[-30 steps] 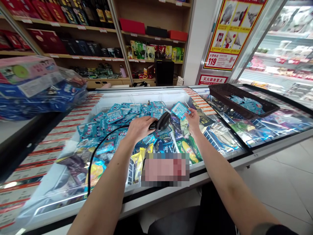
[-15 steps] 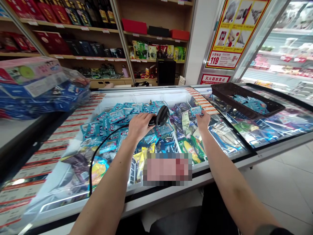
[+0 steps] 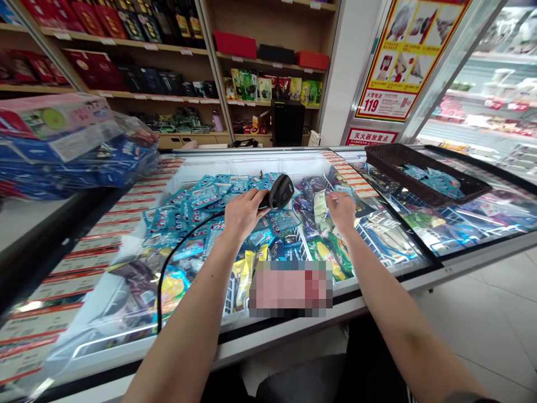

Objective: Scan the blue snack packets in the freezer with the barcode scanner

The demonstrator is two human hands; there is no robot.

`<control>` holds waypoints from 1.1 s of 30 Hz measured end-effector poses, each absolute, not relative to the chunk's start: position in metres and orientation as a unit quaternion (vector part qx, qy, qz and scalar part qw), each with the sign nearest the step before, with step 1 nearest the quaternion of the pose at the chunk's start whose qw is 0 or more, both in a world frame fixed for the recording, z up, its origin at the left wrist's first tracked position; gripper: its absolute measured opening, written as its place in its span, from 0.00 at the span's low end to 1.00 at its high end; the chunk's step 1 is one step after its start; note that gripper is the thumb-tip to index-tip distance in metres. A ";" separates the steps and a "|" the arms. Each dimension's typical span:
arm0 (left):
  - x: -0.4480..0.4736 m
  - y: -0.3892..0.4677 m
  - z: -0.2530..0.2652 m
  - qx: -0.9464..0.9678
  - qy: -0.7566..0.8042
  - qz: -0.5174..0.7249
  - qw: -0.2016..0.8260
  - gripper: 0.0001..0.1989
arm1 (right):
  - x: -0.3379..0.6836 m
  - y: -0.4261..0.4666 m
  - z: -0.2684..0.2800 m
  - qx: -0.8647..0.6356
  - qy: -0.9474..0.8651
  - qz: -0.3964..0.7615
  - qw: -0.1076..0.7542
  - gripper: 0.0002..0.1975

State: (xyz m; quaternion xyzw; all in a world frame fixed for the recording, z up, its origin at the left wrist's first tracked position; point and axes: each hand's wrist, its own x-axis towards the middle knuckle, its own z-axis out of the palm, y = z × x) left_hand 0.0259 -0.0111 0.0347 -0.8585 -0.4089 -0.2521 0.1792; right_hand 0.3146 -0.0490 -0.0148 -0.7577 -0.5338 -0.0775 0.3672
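"What's in the left hand (image 3: 245, 214)?"

"A black scanner (image 3: 282, 192). The fingers are wrapped round its handle, and its head sticks out at two o'clock from them. A black cable (image 3: 165, 274) runs from it in a curve down toward seven."

"And the right hand (image 3: 342, 212)?"

"Its fingers are bent, just by a small blue packet (image 3: 345, 191) at about twelve o'clock from the hand. The hand covers part of that packet, so I can't tell whether they grip it or have let go."

"Where are the other blue ones?"

"Take the middle of the view as the hub. A big heap of blue packets (image 3: 199, 197) spreads at nine o'clock, inside the chest freezer (image 3: 289, 165). A few more lie in the brown tray (image 3: 388, 162) at three, which sits on top, well apart from the right hand."

"Anything nearer the person?"

"Yellow packs (image 3: 244, 274) at half past six, and a pixelated object (image 3: 291, 288) at half past five; I can't make out what that one is."

"Further off?"

"Boxes in clear plastic (image 3: 75, 146) between nine and ten, and a red-and-yellow poster (image 3: 413, 61) near two."
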 end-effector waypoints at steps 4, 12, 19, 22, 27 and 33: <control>0.028 -0.012 0.033 -0.858 -0.412 -0.244 0.186 0.18 | 0.282 -0.055 -0.009 -0.698 -0.649 0.022 0.302 0.25; 0.031 -0.015 0.033 -0.864 -0.409 -0.235 0.175 0.19 | 0.238 -0.062 -0.005 -0.681 -0.690 0.004 0.246 0.33; 0.031 -0.015 0.032 -0.865 -0.409 -0.226 0.184 0.18 | 0.273 -0.052 -0.011 -0.701 -0.668 0.037 0.247 0.27; 0.031 -0.016 0.032 -0.866 -0.407 -0.226 0.184 0.19 | 0.295 -0.049 -0.018 -0.696 -0.661 0.040 0.276 0.26; 0.032 -0.017 0.033 -0.866 -0.410 -0.224 0.178 0.22 | 0.307 -0.048 -0.021 -0.672 -0.677 0.062 0.294 0.24; 0.032 -0.017 0.032 -0.869 -0.405 -0.226 0.175 0.21 | 0.302 -0.049 -0.018 -0.697 -0.656 0.022 0.287 0.31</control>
